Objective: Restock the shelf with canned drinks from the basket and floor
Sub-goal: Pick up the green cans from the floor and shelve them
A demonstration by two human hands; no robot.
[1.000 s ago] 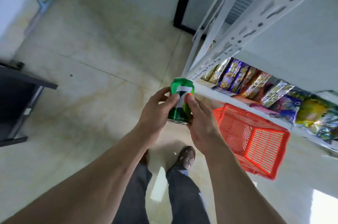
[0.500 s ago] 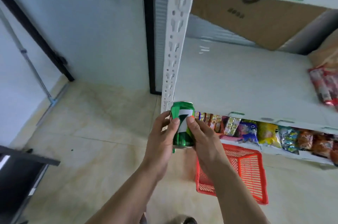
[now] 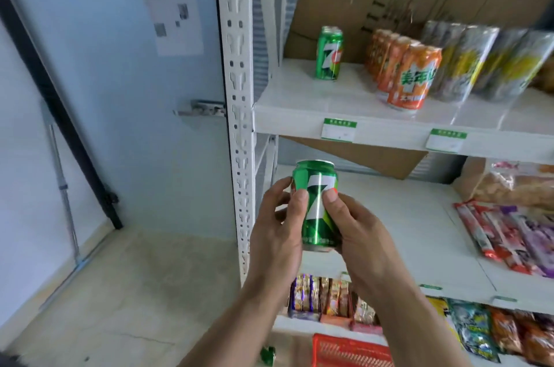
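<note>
Currently, my left hand [image 3: 277,234] and right hand [image 3: 359,242] both grip the green can [image 3: 317,206] — fingers clamped round it, upright, in front of the shelf [image 3: 299,119]. Another green can [image 3: 329,54] stands on that shelf; the red basket [image 3: 344,351] sits below.

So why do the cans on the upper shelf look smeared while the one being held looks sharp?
Head view: the held green can, gripped by the left hand and right hand, is fairly crisp with a glare streak; the orange cans and silver-yellow cans are motion-blurred; wide-angle distortion bends the shelf post.
</note>
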